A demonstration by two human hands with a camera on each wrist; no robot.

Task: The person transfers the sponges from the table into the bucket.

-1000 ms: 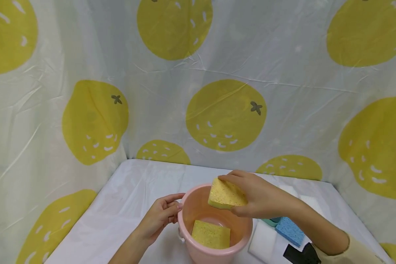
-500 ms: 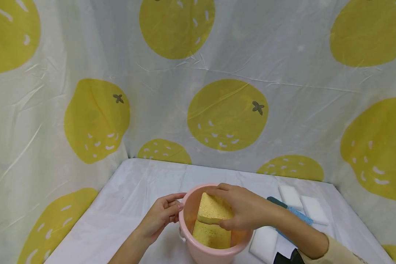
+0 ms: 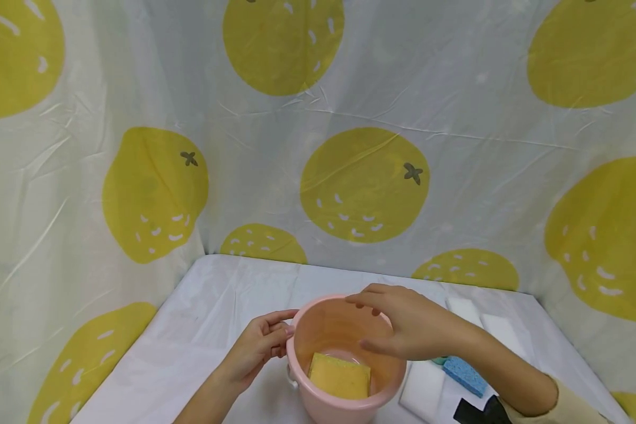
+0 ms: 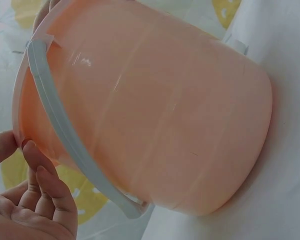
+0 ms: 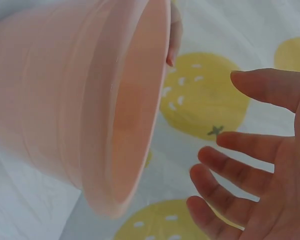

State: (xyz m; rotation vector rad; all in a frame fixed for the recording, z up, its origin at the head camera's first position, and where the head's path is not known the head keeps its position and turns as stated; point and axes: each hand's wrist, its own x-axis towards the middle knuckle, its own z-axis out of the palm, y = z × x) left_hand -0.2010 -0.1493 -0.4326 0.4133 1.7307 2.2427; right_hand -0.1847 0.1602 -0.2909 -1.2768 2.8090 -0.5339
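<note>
A pink bucket (image 3: 325, 409) stands on the white-covered table in the head view. At its left rim, my left hand (image 3: 258, 348) pinches the edge between thumb and fingers; the left wrist view shows this grip (image 4: 37, 197) beside the bucket's pale handle (image 4: 72, 140). Inside, at the bottom, lies a yellow sponge (image 3: 341, 377); whether another lies under it I cannot tell. Over the right side of the mouth hovers my right hand (image 3: 410, 324), holding nothing. In the right wrist view its fingers are spread, apart from the bucket (image 5: 60, 95).
Right of the bucket lie a white sponge (image 3: 423, 388), a blue sponge (image 3: 465, 376) and a partly hidden green item (image 3: 439, 360). Farther back are more white sponges (image 3: 463, 309), partly behind the right forearm. A lemon-print curtain (image 3: 259, 176) encloses the table.
The right hand lowered a yellow sponge into the bucket, let go of it and rose back above the rim, shifting right. The left hand stayed on the rim.
</note>
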